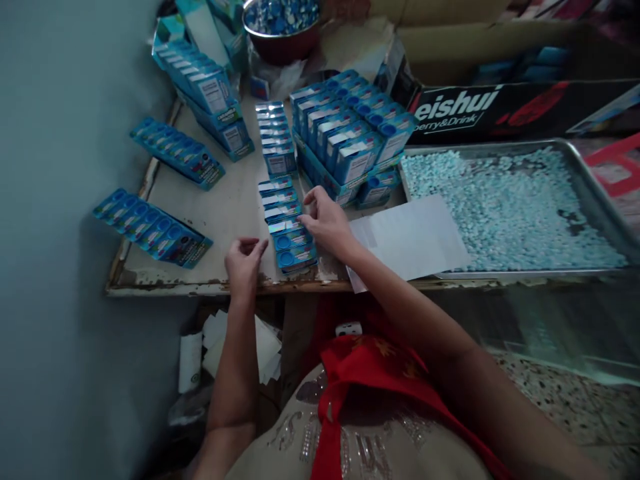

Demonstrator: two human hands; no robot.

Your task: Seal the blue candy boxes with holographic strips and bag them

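Note:
A row of small blue boxes (285,213) runs down the middle of the worn table (215,213). My right hand (326,220) rests against the right side of this row, fingers curled on the boxes near the front. My left hand (243,261) hovers just left of the row's front end, fingers bent inward, with nothing visible in them. The nearest box (297,257) lies between the two hands.
Stacks of blue boxes (350,137) stand behind the row, with more rows at left (153,227) and far left (177,150). A metal tray of pale blue pieces (505,207) sits right, white paper (410,240) over its corner. A bowl (283,27) and cardboard carton (500,107) stand behind.

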